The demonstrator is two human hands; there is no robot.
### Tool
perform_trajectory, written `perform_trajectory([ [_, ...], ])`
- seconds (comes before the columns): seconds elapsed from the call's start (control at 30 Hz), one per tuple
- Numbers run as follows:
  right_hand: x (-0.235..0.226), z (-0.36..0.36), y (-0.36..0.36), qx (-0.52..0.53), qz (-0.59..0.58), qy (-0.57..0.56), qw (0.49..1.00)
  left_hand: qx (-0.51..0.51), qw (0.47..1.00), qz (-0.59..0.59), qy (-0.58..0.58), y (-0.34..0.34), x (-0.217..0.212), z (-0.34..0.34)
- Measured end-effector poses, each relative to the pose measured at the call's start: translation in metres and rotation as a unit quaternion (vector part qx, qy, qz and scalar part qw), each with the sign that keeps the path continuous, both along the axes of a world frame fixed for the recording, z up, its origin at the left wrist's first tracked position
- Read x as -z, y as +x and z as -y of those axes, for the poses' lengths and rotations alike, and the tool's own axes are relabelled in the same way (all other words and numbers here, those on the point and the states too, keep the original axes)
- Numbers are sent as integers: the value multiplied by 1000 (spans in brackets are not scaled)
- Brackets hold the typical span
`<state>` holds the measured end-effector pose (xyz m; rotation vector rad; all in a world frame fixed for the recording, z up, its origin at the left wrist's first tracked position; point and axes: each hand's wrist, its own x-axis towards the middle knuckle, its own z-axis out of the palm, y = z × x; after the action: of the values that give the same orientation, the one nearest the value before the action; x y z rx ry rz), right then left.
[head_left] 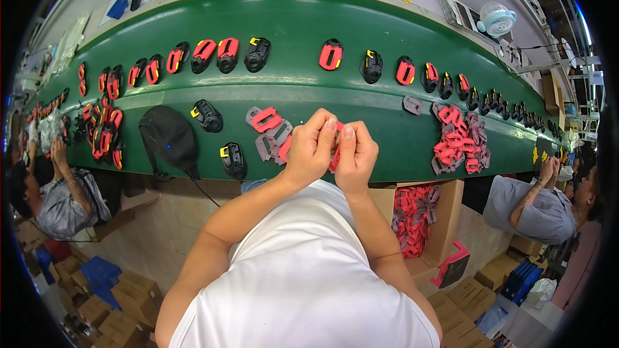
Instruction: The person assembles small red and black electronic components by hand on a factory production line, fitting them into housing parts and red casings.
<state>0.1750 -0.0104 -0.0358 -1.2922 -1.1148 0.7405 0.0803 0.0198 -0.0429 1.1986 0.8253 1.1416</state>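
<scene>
left hand (311, 148): pinched shut on a small red plastic clip part (335, 154)
right hand (356, 154): pinching that same part too
gray-and-red clip pile (269, 130): on green worktop (290, 32), 9 o'clock of hands

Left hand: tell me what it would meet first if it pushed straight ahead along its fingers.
Probably the red part pinched between left hand and right hand; beyond it, bare green conveyor belt. Depth is unclear.

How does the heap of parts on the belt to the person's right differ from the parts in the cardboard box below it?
The heap lies loose on the green belt; the parts in the box sit inside cardboard walls, below the belt's edge. The heap spreads flat and wide; the boxed parts are piled deep. Both mix red and grey flat pieces.
</scene>
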Motion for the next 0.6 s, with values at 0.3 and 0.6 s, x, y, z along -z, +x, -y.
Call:
perform_trajectory([
  [0.3,3,-14,-10,-18,-79,-21,996,20,995,58,-74,-11,5,-13],
  [0.6,25,-74,-13,-44,-89,-58,993,28,993,74,-92,-19,28,-73],
])
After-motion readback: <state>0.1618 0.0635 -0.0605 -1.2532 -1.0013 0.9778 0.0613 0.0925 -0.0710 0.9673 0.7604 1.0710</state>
